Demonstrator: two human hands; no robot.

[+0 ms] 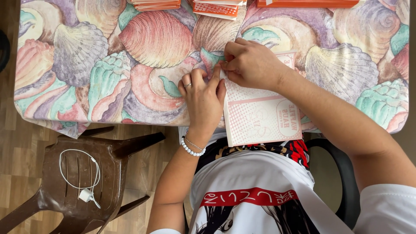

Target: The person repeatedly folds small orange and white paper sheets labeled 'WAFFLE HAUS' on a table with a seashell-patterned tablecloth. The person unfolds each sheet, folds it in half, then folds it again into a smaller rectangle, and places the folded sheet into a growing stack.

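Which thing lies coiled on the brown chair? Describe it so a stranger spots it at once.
Start at the table with the seashell-patterned cloth, then drop to the brown plastic chair beside its left edge. On the seat lies a thin white cable looped in a circle, ending in a small white plug. Nothing else white sits on that dark seat.

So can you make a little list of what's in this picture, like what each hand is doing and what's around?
left hand: flat on the left edge of the pink-and-white flat paper box, ring and bead bracelet on
right hand: pinching the box's top left corner
table cover: seashell-patterned cloth
far edge: stacks of orange flat packs
beside the table: brown plastic chair with a white charger cable on the seat
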